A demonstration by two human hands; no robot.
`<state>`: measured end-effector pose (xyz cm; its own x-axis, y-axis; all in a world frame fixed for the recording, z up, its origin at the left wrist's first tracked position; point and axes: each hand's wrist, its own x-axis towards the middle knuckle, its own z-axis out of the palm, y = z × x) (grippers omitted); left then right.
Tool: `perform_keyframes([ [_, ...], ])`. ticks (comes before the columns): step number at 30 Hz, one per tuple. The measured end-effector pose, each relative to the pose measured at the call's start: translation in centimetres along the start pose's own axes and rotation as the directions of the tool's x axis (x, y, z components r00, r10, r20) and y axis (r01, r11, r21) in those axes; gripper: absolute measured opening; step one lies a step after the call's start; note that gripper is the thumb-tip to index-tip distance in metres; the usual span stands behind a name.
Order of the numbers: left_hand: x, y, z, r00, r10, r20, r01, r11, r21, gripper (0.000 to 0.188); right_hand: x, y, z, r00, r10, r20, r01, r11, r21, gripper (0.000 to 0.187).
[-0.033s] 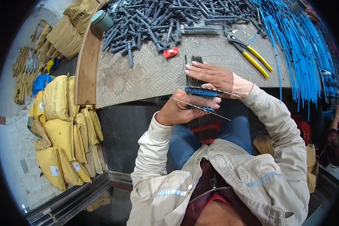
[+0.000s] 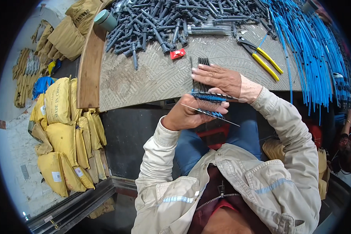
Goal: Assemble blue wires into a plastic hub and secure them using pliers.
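My left hand (image 2: 189, 116), in front of the table edge, is closed around a bundle of thin blue and black strips (image 2: 206, 96). Some strip ends stick out below its fingers, pointing to the right. Over the edge of the table lies my right hand (image 2: 218, 80), its fingers stretched out flat and pointing left. It rests on several parallel black rods (image 2: 204, 61), whose tips show beyond the fingers. How the rods join the blue and black bundle is hidden by the hands.
Grey plastic tubular parts (image 2: 156, 27) are heaped across the back of the table (image 2: 124, 84). Yellow-handled pliers (image 2: 267, 64) and a small red packet (image 2: 177, 54) lie nearer. Long blue strands (image 2: 308, 66) hang over the right side. Yellow sacks (image 2: 60, 136) are stacked on the left floor.
Both hands keep nearly the same place. The blue and black bundle has tilted slightly in my left hand.
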<state>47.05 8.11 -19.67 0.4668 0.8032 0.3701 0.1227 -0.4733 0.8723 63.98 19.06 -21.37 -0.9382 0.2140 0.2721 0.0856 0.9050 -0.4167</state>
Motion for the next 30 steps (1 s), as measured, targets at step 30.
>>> perform_keyframes([
  [30,-7.6,0.7,-4.5,0.957,-0.262,-0.123,0.275,0.957,0.097,0.071,1.2,1.6,1.5,0.990,0.098,-0.105,-0.047,0.911,0.410,0.047],
])
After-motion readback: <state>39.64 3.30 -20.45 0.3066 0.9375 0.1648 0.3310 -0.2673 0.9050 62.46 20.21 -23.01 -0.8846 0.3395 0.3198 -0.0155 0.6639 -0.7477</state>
